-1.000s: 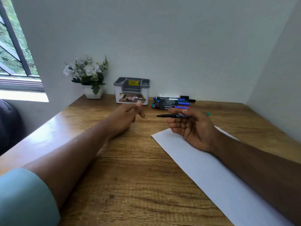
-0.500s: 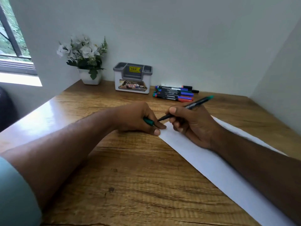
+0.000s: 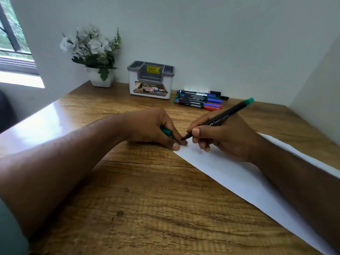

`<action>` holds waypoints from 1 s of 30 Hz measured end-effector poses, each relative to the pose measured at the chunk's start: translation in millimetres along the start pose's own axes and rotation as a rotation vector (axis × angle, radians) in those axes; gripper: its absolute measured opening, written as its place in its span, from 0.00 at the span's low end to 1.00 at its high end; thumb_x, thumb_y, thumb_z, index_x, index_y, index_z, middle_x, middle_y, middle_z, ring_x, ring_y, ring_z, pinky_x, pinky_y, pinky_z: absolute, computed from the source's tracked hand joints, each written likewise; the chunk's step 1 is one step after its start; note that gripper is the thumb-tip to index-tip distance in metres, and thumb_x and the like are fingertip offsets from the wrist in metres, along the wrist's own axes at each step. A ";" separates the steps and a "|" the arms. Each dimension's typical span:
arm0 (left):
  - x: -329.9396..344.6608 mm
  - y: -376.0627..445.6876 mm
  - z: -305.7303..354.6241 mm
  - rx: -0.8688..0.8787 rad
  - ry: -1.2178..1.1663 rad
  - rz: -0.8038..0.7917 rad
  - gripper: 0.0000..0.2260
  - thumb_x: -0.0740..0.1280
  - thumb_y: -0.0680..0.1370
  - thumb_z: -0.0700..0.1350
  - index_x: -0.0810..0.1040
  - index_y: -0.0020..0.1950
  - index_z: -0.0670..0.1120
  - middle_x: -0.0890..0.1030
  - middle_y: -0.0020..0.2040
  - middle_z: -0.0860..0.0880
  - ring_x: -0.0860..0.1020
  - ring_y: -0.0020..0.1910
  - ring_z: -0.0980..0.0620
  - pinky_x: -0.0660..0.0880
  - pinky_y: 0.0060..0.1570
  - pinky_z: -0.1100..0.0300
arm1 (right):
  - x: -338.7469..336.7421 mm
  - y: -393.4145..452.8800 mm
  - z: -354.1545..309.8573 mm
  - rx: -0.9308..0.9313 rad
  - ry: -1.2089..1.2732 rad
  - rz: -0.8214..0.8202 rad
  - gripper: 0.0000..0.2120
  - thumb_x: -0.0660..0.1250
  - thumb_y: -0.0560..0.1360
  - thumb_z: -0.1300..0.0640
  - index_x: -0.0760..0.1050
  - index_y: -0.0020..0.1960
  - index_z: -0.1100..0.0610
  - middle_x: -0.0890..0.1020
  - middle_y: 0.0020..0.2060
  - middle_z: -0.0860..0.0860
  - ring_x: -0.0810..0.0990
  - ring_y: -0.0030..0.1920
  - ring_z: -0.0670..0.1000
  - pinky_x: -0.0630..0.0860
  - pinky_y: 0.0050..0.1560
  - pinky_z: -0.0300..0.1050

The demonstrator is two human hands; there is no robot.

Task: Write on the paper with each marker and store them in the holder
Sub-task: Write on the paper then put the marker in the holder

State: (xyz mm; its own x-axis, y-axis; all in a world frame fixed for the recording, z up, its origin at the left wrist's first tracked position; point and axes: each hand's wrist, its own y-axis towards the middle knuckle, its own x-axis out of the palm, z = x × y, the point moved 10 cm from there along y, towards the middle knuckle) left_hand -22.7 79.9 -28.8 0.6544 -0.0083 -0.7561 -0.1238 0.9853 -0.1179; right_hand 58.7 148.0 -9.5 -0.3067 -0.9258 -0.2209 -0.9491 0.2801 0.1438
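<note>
My right hand (image 3: 222, 137) grips a black marker with a green end (image 3: 220, 118), its tip down at the near-left corner of the white paper (image 3: 230, 177). My left hand (image 3: 152, 127) is closed around the green cap (image 3: 166, 131) and its fingertips press on the paper's corner. Several capped markers (image 3: 199, 100) lie in a pile by the back wall. The white and grey holder (image 3: 150, 80) stands to their left, with no marker seen in it.
A white pot of white flowers (image 3: 95, 56) stands in the back left corner, beside a window (image 3: 12, 43). White walls close the wooden desk (image 3: 138, 199) at the back and on the right.
My hands came together and dropped to the paper's corner. The marker went from lying level in my right hand to a writing grip, and the cap is now in my left hand.
</note>
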 end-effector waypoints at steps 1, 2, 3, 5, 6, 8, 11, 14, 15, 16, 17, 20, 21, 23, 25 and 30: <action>0.2 -0.3 0.0 0.002 -0.007 -0.006 0.09 0.74 0.71 0.48 0.84 0.50 0.57 0.84 0.47 0.62 0.80 0.48 0.63 0.72 0.53 0.63 | 1.5 0.0 -1.4 -0.010 -0.029 -0.011 0.04 0.69 0.72 0.69 0.82 0.43 0.65 0.82 0.31 0.58 0.78 0.28 0.52 0.75 0.27 0.40; 0.5 -0.6 0.2 0.005 -0.016 -0.011 0.09 0.74 0.71 0.47 0.84 0.50 0.56 0.84 0.48 0.62 0.80 0.48 0.62 0.73 0.56 0.61 | 3.3 -0.3 -0.4 -0.008 -0.040 -0.018 0.04 0.69 0.72 0.69 0.82 0.43 0.66 0.82 0.31 0.58 0.78 0.27 0.52 0.75 0.27 0.41; 0.6 -1.1 0.4 0.008 -0.022 -0.014 0.09 0.74 0.71 0.47 0.84 0.51 0.55 0.84 0.48 0.61 0.80 0.49 0.62 0.73 0.59 0.59 | 5.2 -0.7 1.7 0.002 -0.050 -0.025 0.03 0.69 0.72 0.69 0.82 0.42 0.66 0.82 0.30 0.57 0.78 0.27 0.51 0.76 0.26 0.41; 0.1 -1.5 0.2 0.007 -0.025 -0.013 0.09 0.73 0.72 0.46 0.84 0.51 0.55 0.84 0.49 0.61 0.80 0.50 0.61 0.74 0.61 0.56 | 7.6 -1.0 5.8 0.016 -0.069 -0.030 0.03 0.69 0.72 0.68 0.81 0.42 0.68 0.82 0.29 0.57 0.77 0.27 0.51 0.75 0.26 0.42; -0.2 -1.7 -0.4 0.003 -0.028 -0.009 0.10 0.73 0.71 0.46 0.84 0.51 0.55 0.84 0.49 0.61 0.80 0.50 0.61 0.74 0.62 0.56 | 7.6 -0.8 7.2 0.016 -0.075 -0.031 0.03 0.69 0.72 0.68 0.81 0.42 0.68 0.82 0.29 0.57 0.77 0.26 0.51 0.75 0.25 0.42; -1.6 -1.9 -1.4 -0.006 -0.033 0.006 0.10 0.74 0.71 0.47 0.85 0.52 0.54 0.85 0.49 0.60 0.80 0.50 0.60 0.74 0.61 0.56 | 6.8 -0.5 7.8 0.011 -0.080 -0.028 0.03 0.69 0.72 0.68 0.81 0.42 0.68 0.82 0.29 0.58 0.78 0.26 0.52 0.75 0.25 0.41; -2.2 -1.5 -2.1 -0.013 -0.042 0.015 0.10 0.74 0.71 0.48 0.85 0.52 0.53 0.85 0.48 0.60 0.80 0.50 0.61 0.75 0.58 0.59 | 7.8 -0.6 8.6 0.002 -0.090 -0.034 0.02 0.70 0.72 0.68 0.81 0.42 0.67 0.81 0.29 0.58 0.78 0.26 0.51 0.75 0.25 0.41; -3.0 -0.2 -1.4 -0.004 -0.038 0.026 0.10 0.74 0.70 0.48 0.85 0.51 0.55 0.85 0.47 0.60 0.80 0.49 0.61 0.75 0.56 0.61 | 8.9 -0.4 8.2 -0.011 -0.113 -0.038 0.02 0.70 0.72 0.68 0.82 0.42 0.66 0.82 0.29 0.57 0.78 0.26 0.51 0.75 0.25 0.41; -3.2 -0.2 -1.7 -0.004 -0.038 0.029 0.10 0.74 0.70 0.49 0.85 0.51 0.55 0.85 0.47 0.60 0.80 0.49 0.61 0.75 0.56 0.61 | 9.5 -0.2 7.8 -0.015 -0.122 -0.042 0.02 0.70 0.72 0.68 0.82 0.42 0.66 0.82 0.29 0.57 0.78 0.26 0.51 0.75 0.25 0.41; -3.1 -0.2 -2.2 -0.003 -0.041 0.028 0.10 0.74 0.70 0.49 0.85 0.51 0.55 0.85 0.47 0.60 0.81 0.49 0.61 0.75 0.55 0.61 | 10.2 -0.1 7.4 -0.017 -0.130 -0.047 0.02 0.70 0.72 0.68 0.82 0.42 0.66 0.82 0.29 0.57 0.78 0.26 0.50 0.75 0.25 0.41; -2.9 0.0 -2.1 0.000 -0.045 0.026 0.10 0.74 0.70 0.49 0.85 0.51 0.54 0.85 0.47 0.60 0.81 0.49 0.61 0.75 0.55 0.61 | 10.5 -0.2 7.0 -0.018 -0.134 -0.051 0.02 0.70 0.72 0.68 0.82 0.42 0.66 0.82 0.29 0.57 0.78 0.26 0.50 0.75 0.25 0.41; -2.1 0.4 -2.7 0.005 -0.039 0.019 0.10 0.74 0.70 0.49 0.85 0.50 0.54 0.85 0.47 0.60 0.81 0.48 0.62 0.74 0.52 0.63 | 13.1 -0.5 7.3 -0.007 -0.136 -0.079 0.03 0.70 0.71 0.68 0.83 0.42 0.65 0.82 0.29 0.56 0.78 0.27 0.50 0.75 0.25 0.40; -2.1 0.5 -3.0 0.004 -0.037 0.019 0.09 0.74 0.70 0.49 0.85 0.50 0.54 0.85 0.47 0.61 0.80 0.48 0.62 0.73 0.52 0.63 | 14.1 -0.6 7.8 0.001 -0.138 -0.092 0.03 0.70 0.71 0.68 0.83 0.42 0.65 0.82 0.29 0.56 0.78 0.27 0.50 0.75 0.25 0.40; -2.1 0.5 -3.4 0.001 -0.040 0.021 0.09 0.74 0.71 0.48 0.85 0.51 0.53 0.84 0.47 0.62 0.80 0.48 0.64 0.72 0.52 0.64 | 13.9 -0.9 7.9 0.012 -0.140 -0.100 0.03 0.70 0.71 0.68 0.83 0.41 0.64 0.82 0.29 0.56 0.78 0.26 0.50 0.75 0.25 0.40; -2.4 0.3 -3.4 0.001 -0.040 0.027 0.09 0.74 0.71 0.48 0.85 0.50 0.55 0.84 0.48 0.62 0.79 0.48 0.65 0.71 0.51 0.65 | 12.1 -0.7 7.3 0.011 -0.147 -0.088 0.03 0.70 0.71 0.68 0.82 0.41 0.64 0.82 0.29 0.56 0.78 0.26 0.50 0.75 0.25 0.40; -3.0 0.5 -3.4 -0.005 -0.029 0.026 0.08 0.74 0.71 0.49 0.84 0.49 0.57 0.84 0.46 0.63 0.79 0.47 0.66 0.70 0.48 0.67 | 12.6 -1.7 6.1 0.001 -0.151 -0.081 0.02 0.70 0.71 0.68 0.82 0.42 0.65 0.82 0.29 0.57 0.78 0.26 0.50 0.75 0.25 0.40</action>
State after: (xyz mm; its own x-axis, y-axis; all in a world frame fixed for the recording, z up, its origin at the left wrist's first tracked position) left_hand -27.2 79.8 -28.7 0.6723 0.0222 -0.7400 -0.1443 0.9843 -0.1016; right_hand 56.0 137.5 -18.4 -0.2364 -0.8968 -0.3740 -0.9712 0.2063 0.1191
